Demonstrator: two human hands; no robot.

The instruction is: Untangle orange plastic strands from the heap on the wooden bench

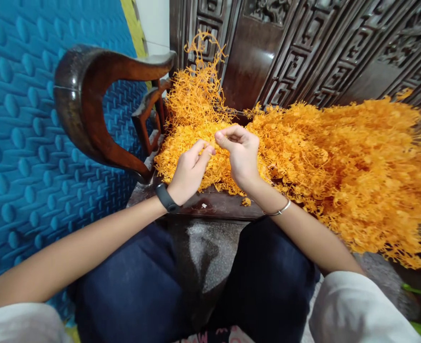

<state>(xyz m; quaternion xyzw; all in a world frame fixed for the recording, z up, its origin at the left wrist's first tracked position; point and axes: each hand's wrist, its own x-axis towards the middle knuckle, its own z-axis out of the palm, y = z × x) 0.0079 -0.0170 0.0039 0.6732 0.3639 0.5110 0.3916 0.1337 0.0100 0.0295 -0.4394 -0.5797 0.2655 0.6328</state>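
Note:
A big heap of thin orange strands (332,162) covers the seat of a dark wooden chair (217,205) and spills to the right. My left hand (190,169), with a black band on its wrist, is pinched shut on a few strands at the heap's near left part. My right hand (241,152), with a thin bracelet on the wrist, is curled shut just beside it, thumb and fingers meeting over the same strands. The two hands nearly touch.
The chair's curved wooden armrest (88,109) rises at the left, its carved back (303,43) behind the heap. A blue padded wall (20,133) fills the left side. My knees in dark trousers (267,281) face the seat over grey floor (206,252).

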